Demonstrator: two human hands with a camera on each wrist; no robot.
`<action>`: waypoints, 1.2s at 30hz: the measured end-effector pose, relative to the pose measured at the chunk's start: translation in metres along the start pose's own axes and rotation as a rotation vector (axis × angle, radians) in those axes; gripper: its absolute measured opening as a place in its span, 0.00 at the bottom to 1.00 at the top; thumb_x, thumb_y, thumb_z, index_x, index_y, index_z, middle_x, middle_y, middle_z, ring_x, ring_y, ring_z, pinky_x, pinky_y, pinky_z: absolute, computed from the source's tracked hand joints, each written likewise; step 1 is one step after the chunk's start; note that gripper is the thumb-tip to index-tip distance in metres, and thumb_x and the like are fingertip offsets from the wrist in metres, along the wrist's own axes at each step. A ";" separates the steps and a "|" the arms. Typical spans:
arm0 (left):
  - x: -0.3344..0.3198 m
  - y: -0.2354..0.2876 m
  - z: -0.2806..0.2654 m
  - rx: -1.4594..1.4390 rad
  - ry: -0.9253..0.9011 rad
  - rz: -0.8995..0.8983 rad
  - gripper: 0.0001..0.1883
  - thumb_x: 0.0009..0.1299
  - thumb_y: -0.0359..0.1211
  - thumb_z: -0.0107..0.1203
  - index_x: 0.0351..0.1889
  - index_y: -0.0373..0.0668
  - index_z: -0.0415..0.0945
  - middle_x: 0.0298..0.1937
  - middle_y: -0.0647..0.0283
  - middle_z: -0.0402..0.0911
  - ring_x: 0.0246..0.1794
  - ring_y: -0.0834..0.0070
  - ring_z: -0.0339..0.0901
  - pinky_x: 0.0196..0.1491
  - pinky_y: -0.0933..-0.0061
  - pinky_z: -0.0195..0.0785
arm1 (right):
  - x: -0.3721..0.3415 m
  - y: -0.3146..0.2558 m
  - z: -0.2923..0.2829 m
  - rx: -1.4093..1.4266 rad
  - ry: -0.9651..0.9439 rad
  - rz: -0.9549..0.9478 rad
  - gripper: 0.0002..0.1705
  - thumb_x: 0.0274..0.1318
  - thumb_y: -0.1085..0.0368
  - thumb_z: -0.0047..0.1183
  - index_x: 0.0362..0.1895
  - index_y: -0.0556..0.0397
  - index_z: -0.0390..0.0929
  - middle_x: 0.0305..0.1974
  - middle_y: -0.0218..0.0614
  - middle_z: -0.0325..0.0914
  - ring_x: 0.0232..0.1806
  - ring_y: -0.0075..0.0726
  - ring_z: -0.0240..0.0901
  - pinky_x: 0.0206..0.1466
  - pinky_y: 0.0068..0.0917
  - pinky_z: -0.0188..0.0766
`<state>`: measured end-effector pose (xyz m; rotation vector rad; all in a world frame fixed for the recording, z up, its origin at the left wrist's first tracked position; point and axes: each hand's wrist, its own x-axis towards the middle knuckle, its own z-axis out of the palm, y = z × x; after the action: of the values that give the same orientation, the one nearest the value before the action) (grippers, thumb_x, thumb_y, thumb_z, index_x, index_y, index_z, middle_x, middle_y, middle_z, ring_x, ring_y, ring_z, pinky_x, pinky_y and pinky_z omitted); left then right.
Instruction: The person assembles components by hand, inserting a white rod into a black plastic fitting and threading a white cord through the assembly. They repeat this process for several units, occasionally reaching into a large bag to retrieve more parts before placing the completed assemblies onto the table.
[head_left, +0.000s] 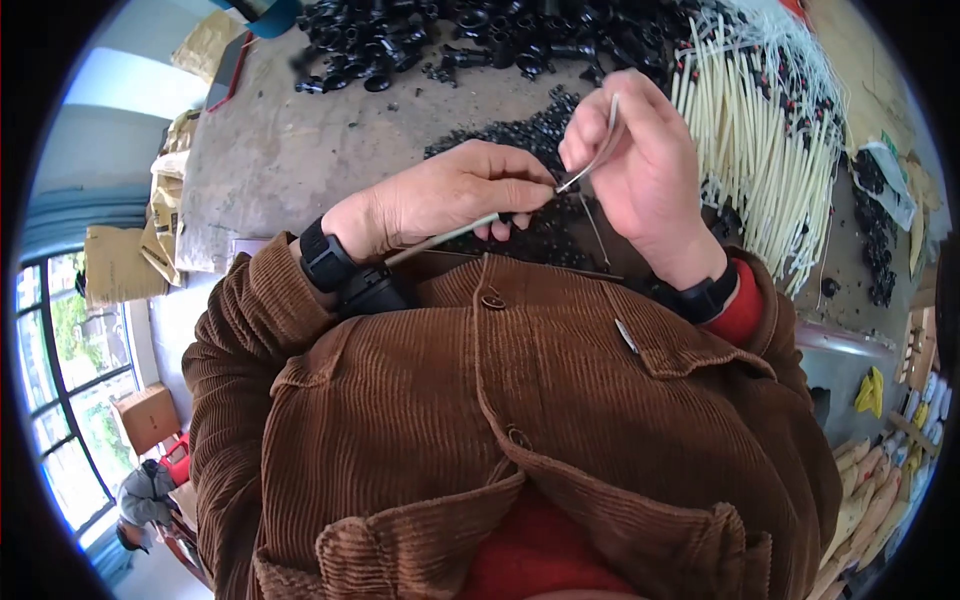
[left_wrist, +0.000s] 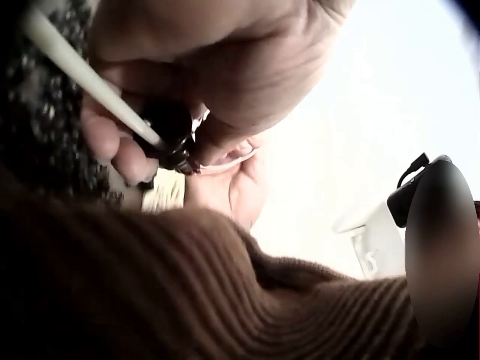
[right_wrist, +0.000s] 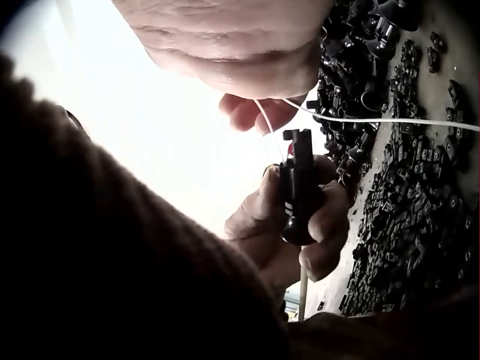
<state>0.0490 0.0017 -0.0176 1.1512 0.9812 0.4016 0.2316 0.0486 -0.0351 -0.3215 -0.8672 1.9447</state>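
Observation:
My left hand grips a black plastic fitting between thumb and fingers. A pale, thin tube runs from the fitting down toward the left sleeve; in the left wrist view the tube meets the black part. The fitting's slotted upper end shows a small red spot in the right wrist view. Out of that end comes a thin white cord, which rises to my right hand. The right fingers are curled around the cord, with a loop of it along the palm. One cord length trails off sideways.
Small black pieces lie heaped beneath the hands on the grey table. Larger black parts pile up at the back. At right lies a bundle of pale tubes with white cords. Another person is at far lower left.

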 end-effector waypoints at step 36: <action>0.027 0.004 -0.089 1.391 0.717 0.510 0.14 0.66 0.25 0.48 0.50 0.38 0.73 0.47 0.53 0.76 0.42 0.54 0.76 0.42 0.61 0.72 | -0.009 -0.045 -0.022 -1.139 0.067 0.080 0.09 0.56 0.65 0.57 0.28 0.58 0.76 0.20 0.30 0.73 0.23 0.19 0.68 0.28 0.22 0.65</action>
<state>-0.0083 0.0738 -0.0320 2.6582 1.6609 0.5604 0.2779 0.0643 -0.0204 -1.0696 -1.8671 1.2987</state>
